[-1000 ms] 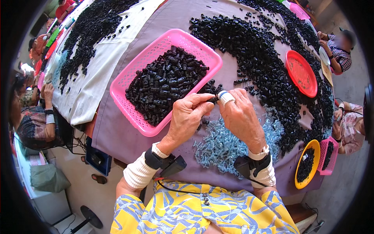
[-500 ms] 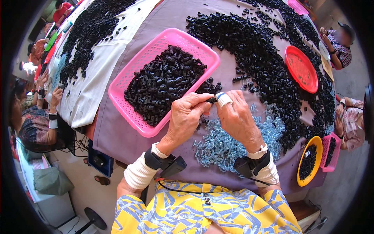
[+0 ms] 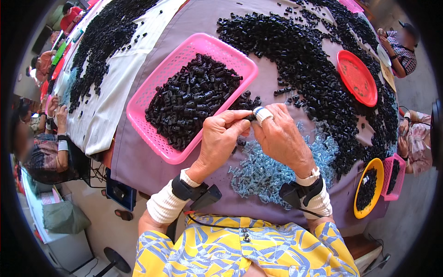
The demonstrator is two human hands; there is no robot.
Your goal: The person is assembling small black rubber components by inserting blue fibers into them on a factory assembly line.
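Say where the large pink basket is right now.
In the head view, the large pink basket stands upper left of centre on the purple cloth, just beyond the left hand, up and left of the pale blue springs.

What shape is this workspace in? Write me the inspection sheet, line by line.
Surface: purple tablecloth, white cloth to its left.
Job's things: large pink basket of black plastic parts; loose black pieces piled to its right; pale blue coil springs heaped nearby.
Clutter: red tray, yellow tray, smaller pink basket, all at right.
Hands: left hand pinches a small black part; right hand meets it, grip partly hidden.
Cables: black cable across the yellow shirt.
Surroundings: co-workers on both sides.
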